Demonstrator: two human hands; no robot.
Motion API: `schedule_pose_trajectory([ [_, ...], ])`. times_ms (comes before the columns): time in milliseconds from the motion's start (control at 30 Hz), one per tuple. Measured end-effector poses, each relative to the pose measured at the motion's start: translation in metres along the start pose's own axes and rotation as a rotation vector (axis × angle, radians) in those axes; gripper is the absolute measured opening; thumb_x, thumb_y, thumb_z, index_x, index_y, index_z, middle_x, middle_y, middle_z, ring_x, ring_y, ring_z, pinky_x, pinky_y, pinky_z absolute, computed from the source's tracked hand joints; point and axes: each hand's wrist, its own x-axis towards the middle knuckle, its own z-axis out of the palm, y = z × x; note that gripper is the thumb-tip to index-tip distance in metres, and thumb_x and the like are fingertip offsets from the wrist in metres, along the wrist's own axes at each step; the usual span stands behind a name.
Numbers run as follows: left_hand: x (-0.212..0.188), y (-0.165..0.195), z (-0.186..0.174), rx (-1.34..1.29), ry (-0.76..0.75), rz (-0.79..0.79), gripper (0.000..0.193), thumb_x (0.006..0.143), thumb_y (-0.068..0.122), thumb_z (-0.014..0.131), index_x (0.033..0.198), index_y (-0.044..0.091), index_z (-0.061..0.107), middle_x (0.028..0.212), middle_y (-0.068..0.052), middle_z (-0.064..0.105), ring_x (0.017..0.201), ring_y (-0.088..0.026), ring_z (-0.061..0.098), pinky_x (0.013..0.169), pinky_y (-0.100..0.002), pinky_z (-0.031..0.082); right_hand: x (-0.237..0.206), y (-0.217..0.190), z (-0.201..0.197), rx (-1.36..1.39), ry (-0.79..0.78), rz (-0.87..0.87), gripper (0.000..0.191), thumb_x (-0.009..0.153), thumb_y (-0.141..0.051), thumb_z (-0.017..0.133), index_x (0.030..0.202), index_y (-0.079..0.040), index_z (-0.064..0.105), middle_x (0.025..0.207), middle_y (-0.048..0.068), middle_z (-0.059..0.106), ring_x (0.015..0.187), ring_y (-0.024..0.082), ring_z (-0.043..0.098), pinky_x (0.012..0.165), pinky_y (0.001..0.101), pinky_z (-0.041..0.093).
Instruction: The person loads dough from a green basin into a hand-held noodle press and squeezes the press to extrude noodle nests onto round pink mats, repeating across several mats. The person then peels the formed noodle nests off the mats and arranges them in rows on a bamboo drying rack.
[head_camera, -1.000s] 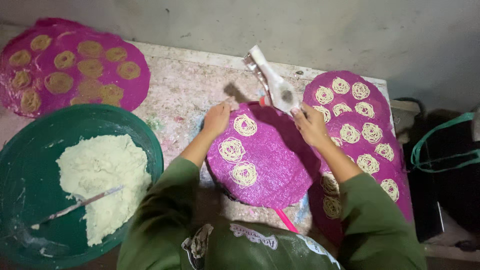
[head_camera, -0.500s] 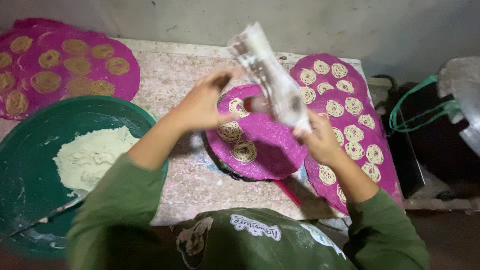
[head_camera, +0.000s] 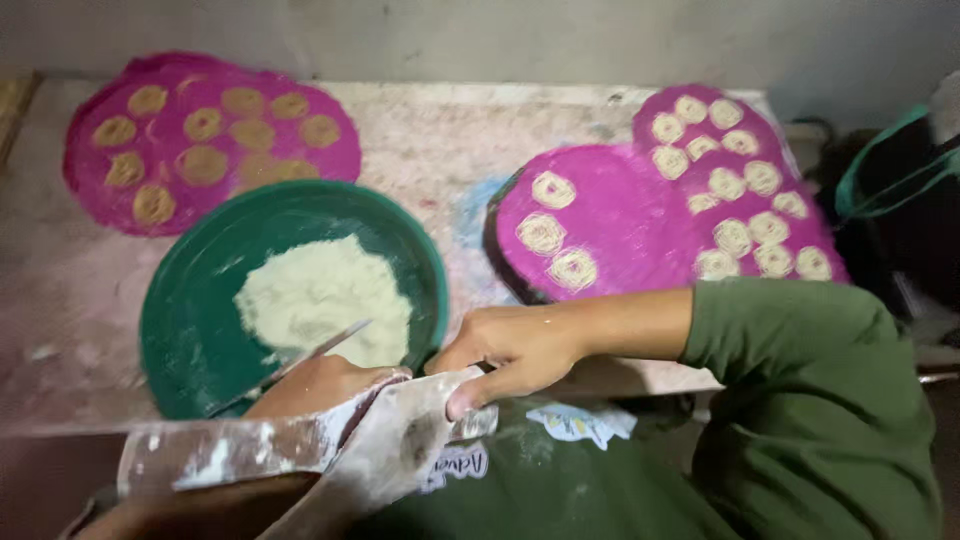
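While the table (head_camera: 420, 130) carries three magenta mats (head_camera: 620, 225) dotted with dough coils (head_camera: 541, 233), a green basin (head_camera: 190, 330) of dough (head_camera: 320, 295) sits near the front edge. Low in view, a floury press (head_camera: 300, 450) lies across both hands: the right hand (head_camera: 510, 350) grips its top end, and the left hand (head_camera: 320, 385) curls around it from beneath.
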Motion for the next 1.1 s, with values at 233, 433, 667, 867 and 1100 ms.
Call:
schedule_pose_trajectory([
  [233,-0.115,-0.051,0.004,-0.231,0.351,-0.103,0.042,0.095,0.014,0.063,0.132,-0.004,0.058,0.129,-0.024,0.064,0.119,-0.034,0.064,0.103,-0.047,0.051,0.057,0.035,0.014,-0.054,0.082,-0.112,0.043,0.105,-0.037,0.062,0.12,0.003,0.068,0.106,0.016,0.076,0.092,0.027,0.075,0.079,0.0382,0.057],
  [433,-0.29,-0.146,-0.04,-1.027,0.481,-0.527,0.035,0.098,0.01,0.059,0.128,-0.009,0.061,0.125,-0.025,0.068,0.116,-0.032,0.069,0.102,-0.047,0.054,0.11,0.037,-0.04,-1.499,0.089,-0.175,0.023,0.093,-0.032,0.074,0.104,-0.011,0.073,0.078,0.006,0.066,0.072,0.022,0.067,0.061,0.0382,0.053],
  [667,-0.252,-0.178,0.013,-1.069,0.774,-0.544,0.038,0.1,0.026,0.059,0.125,0.0,0.069,0.1,-0.014,0.071,0.088,-0.021,0.07,0.08,-0.038,0.058,0.171,0.081,-0.033,-1.424,0.673,-0.245,0.036,0.092,-0.013,0.073,0.127,-0.007,0.066,0.119,0.017,0.063,0.115,0.031,0.063,0.09,0.04,0.059],
  [867,-0.241,-0.17,-0.047,-0.331,1.319,-0.407,0.019,0.096,0.007,0.068,0.113,0.003,0.064,0.099,-0.003,0.068,0.085,-0.013,0.064,0.075,-0.03,0.054,0.237,0.216,0.029,-0.795,0.255,0.418,0.044,0.084,-0.008,0.067,0.128,-0.01,0.064,0.126,0.017,0.058,0.096,0.037,0.068,0.079,0.0462,0.057],
  [1100,-0.24,-0.183,-0.053,-0.222,1.39,-0.558,0.02,0.095,0.007,0.069,0.114,0.005,0.066,0.101,-0.001,0.068,0.088,-0.011,0.061,0.074,-0.029,0.051,0.272,0.268,0.022,-0.905,0.029,0.435,0.047,0.085,-0.008,0.065,0.132,-0.013,0.066,0.093,0.019,0.067,0.085,0.039,0.069,0.075,0.0505,0.056],
])
